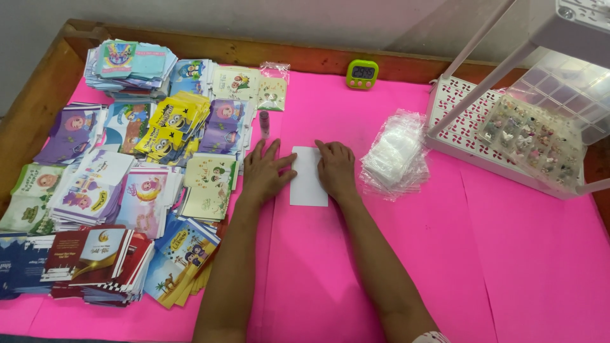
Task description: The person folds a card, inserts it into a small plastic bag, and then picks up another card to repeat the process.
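Fingers (273, 152) of both hands press white card (309, 176) onto pink table covering (508, 254).

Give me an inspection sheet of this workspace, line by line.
Surface: pink sheet over a wooden-edged table.
Job's things: white card lying flat between the hands.
Clutter: stacks of printed cards on the left; pile of clear bags; green timer; small pink bottle; white rack with a clear compartment box of small pieces.
Grippers: left hand and right hand both flat, pressing the card's edges.
Cables: nothing seen.
Surroundings: pale wall behind.
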